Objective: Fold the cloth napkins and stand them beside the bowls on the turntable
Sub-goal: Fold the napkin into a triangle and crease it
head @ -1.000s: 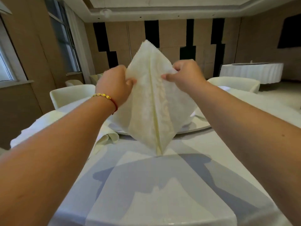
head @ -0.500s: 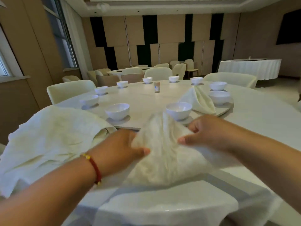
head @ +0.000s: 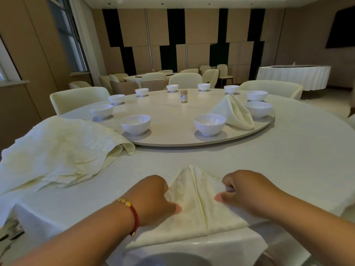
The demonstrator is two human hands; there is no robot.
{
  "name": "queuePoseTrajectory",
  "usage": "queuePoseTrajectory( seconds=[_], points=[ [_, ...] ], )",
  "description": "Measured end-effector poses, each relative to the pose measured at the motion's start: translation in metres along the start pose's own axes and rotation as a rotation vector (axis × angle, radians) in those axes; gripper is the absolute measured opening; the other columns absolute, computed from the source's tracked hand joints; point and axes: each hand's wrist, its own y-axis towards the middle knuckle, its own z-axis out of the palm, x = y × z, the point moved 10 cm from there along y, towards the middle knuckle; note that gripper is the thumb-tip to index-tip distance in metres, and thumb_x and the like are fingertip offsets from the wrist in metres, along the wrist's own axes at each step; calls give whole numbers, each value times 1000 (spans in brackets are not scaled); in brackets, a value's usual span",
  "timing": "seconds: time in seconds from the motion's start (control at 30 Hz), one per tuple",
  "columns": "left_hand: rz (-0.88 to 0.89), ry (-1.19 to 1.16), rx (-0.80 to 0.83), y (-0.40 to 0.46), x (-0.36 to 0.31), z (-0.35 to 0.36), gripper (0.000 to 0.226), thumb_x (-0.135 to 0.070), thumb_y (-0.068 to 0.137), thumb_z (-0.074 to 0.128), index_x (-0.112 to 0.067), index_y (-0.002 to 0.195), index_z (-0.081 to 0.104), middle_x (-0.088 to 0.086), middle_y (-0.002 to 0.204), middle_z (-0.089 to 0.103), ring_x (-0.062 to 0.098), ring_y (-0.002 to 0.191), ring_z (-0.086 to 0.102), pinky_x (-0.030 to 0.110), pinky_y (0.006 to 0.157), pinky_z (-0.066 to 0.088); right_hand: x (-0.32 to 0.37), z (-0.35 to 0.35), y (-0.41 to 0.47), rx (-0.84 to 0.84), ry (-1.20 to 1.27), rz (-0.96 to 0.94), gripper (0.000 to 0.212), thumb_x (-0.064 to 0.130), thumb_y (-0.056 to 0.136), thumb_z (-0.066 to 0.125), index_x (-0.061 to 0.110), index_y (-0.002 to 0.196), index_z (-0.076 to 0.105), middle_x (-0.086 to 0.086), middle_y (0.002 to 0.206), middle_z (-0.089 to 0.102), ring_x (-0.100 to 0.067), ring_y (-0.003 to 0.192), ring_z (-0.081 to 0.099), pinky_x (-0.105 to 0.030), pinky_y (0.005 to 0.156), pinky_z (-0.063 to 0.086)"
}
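Observation:
A cream napkin (head: pixel 194 204), folded to a pointed kite shape, lies flat on the tablecloth at the near edge. My left hand (head: pixel 153 196) pinches its left flap. My right hand (head: pixel 242 191) pinches its right flap. On the round turntable (head: pixel 172 120) stand several white bowls, the closest two being one bowl (head: pixel 135 124) on the left and another bowl (head: pixel 209 124) on the right. One folded napkin (head: pixel 235 112) stands between that right bowl and a further bowl (head: pixel 259 108).
A heap of unfolded cream napkins (head: pixel 57 150) lies at the left, touching the turntable's rim. A small shaker (head: pixel 183 95) stands mid-turntable. Pale chairs (head: pixel 78 98) ring the table. Another draped table (head: pixel 294 75) is at the far right.
The napkin was held up in the air a second ago. Both hands have brought it down and laid it flat on the table, still gripping its sides.

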Motion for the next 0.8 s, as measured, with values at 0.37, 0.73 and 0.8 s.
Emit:
queuePoseTrajectory(
  seconds=[0.37, 0.73, 0.8],
  points=[
    [-119, -78, 43, 30, 10, -7, 45, -42, 76, 76, -17, 59, 43, -4, 54, 42, 12, 51, 41, 22, 49, 31, -15, 4, 37, -14, 18, 98, 47, 50, 85, 63, 18, 61, 38, 5, 61, 42, -12, 58, 41, -26, 53, 29],
    [280, 230, -248, 21, -16, -9, 76, -48, 88, 58, -42, 149, 12, -17, 153, 17, 11, 142, 10, 34, 115, 12, 4, 2, 35, -43, -30, -90, 59, 45, 86, 64, 31, 135, 34, 1, 123, 45, -19, 114, 46, -33, 91, 42],
    [375, 349, -149, 24, -21, 9, 60, -42, 99, 41, -42, 150, 9, -23, 157, 7, 7, 145, -5, 39, 118, -3, 11, 5, 39, -13, -91, -187, 66, 44, 90, 59, 45, 144, 22, 3, 134, 36, -19, 124, 35, -36, 100, 35]
  ],
)
